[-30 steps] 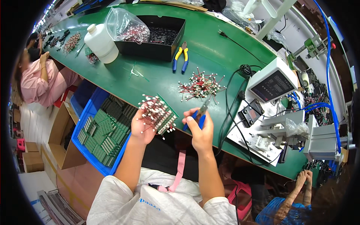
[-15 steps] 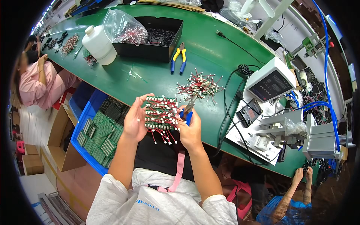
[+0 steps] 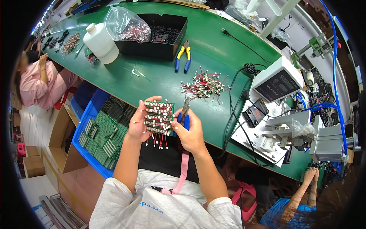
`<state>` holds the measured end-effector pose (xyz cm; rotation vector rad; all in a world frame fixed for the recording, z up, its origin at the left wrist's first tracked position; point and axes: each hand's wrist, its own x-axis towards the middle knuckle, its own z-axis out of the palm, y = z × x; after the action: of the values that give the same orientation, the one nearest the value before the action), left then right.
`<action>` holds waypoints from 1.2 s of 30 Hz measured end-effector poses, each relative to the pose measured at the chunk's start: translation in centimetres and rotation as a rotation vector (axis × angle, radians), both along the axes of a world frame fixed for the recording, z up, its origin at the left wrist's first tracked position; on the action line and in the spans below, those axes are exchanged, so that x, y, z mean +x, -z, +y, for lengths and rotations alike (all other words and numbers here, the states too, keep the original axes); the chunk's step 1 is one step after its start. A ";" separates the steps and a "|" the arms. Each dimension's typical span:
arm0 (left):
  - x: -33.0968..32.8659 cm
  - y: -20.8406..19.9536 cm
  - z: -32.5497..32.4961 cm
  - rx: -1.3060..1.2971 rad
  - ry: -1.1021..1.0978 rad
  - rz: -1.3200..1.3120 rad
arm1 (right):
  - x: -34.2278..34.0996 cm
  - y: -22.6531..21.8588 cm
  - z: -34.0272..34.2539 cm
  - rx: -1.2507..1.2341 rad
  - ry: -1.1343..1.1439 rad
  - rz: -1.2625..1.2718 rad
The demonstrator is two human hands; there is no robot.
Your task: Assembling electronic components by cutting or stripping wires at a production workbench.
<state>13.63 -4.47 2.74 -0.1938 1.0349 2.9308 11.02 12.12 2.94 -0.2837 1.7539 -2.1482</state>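
Observation:
My left hand [image 3: 136, 125] grips the left edge of a green circuit board panel [image 3: 172, 110] in front of me. Rows of white connectors and short red wires cover the panel, and several wires dangle past its lower edge. In my right hand [image 3: 192, 134] are blue-handled pliers [image 3: 186, 114], jaws pointing away from me. My right thumb reaches to the panel's right edge; whether it presses a wire there is hard to make out. Just beyond, a pile of red wire leads with white plugs [image 3: 206, 86] lies on the green table [image 3: 160, 82].
Yellow-and-blue pliers [image 3: 183, 57] lie beside a black box [image 3: 146, 51] with a plastic bag of wires. A white bottle [image 3: 101, 45] stands left. Right are a white control box [image 3: 276, 80] and a metal fixture [image 3: 259, 143]. A blue bin [image 3: 87, 156] holds panels. Two co-workers sit nearby.
Both hands and the panel have shifted slightly left. The pliers in my right hand have swung from leaning right to nearly upright.

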 end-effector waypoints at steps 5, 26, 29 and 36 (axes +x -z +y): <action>0.3 1.3 -0.7 0.013 0.025 0.019 | 0.2 -0.6 0.4 0.086 -0.080 0.014; 1.9 -0.8 -0.6 -0.349 -0.389 -0.132 | 1.9 -2.9 2.6 0.481 -0.256 0.318; 2.0 -0.8 -0.8 -0.376 -0.360 -0.096 | 1.7 -2.8 2.7 0.498 -0.265 0.323; 1.9 -0.9 -0.7 -0.400 -0.367 -0.125 | 1.5 -3.4 2.7 0.535 -0.325 0.282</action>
<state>15.50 -5.16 3.62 -0.6285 1.7155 2.9154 12.55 14.78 6.35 -0.6936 2.1785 -1.4051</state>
